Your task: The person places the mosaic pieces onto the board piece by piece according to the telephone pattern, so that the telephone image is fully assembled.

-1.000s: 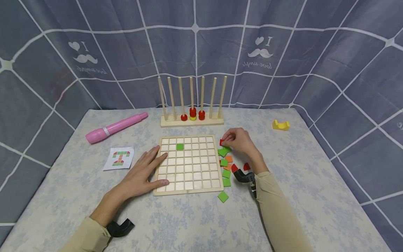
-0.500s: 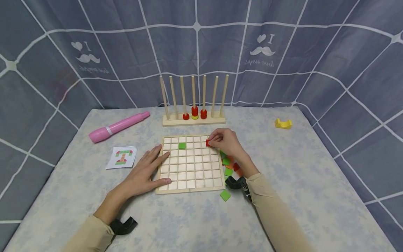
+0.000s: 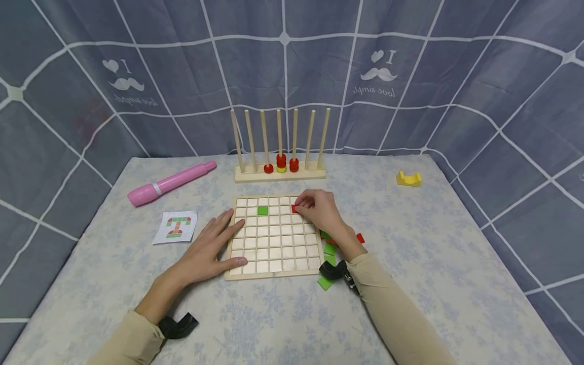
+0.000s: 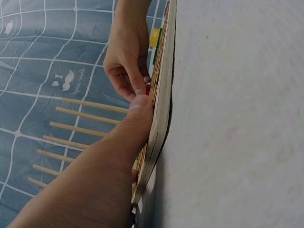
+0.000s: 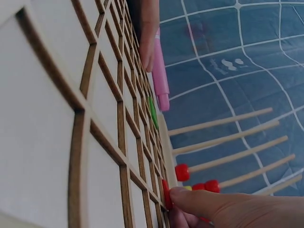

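The board (image 3: 275, 243) holds one green tile (image 3: 262, 210); left hand (image 3: 210, 254) spread, my right hand (image 3: 321, 208) pinches a red tile (image 3: 294, 209); loose tiles (image 3: 329, 249) remain.

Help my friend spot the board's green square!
Find the wooden grid board with the person's left hand on its left edge. Look along the second row from the far side, left of the red tile pinched by the right hand. The green square is the only green tile inside the grid; other green tiles lie beyond its right edge.
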Tool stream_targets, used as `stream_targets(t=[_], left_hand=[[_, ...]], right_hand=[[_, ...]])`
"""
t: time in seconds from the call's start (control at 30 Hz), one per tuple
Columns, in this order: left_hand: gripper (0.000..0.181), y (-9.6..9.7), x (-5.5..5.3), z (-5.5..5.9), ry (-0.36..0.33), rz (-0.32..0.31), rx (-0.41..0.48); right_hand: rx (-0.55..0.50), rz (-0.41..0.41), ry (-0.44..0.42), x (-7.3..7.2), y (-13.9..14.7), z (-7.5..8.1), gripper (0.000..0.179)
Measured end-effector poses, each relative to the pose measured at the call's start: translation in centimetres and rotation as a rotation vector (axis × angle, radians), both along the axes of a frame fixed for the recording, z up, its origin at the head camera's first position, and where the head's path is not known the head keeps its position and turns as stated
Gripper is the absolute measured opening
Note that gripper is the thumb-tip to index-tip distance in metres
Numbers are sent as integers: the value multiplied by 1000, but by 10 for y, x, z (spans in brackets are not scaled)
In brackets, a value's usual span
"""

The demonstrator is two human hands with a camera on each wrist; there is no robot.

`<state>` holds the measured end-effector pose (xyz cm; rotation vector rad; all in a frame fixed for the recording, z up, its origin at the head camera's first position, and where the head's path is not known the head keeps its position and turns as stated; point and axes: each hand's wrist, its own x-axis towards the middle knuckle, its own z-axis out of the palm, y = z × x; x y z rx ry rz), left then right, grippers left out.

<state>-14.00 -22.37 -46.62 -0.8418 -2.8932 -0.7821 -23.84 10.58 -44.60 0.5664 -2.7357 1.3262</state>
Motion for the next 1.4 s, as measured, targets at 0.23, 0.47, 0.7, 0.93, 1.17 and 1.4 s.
stream_targets(t=[0.23,0.47,0.7,0.93,1.17,1.4], left_hand=[[94,0,-1,0,1,-6,-1],[94,0,-1,0,-4,-4,2],[94,-2,-1,1,-8,5,-2],[94,-5,0,1,-6,8,-1],[93,-5,0,-1,4,-1,5],[92,-1,-1,-1,8,-8,4]], right_hand=[[32,23,16,-1,2,-1,5],[-1,-1,-7,-9,25,12,11],[54,10,-120,-22,71,23,17],[72,204,-290,-28,94,24,30],[98,351,-307,-27,94,21,43],[105,343,-256,-22,90,15,32]])
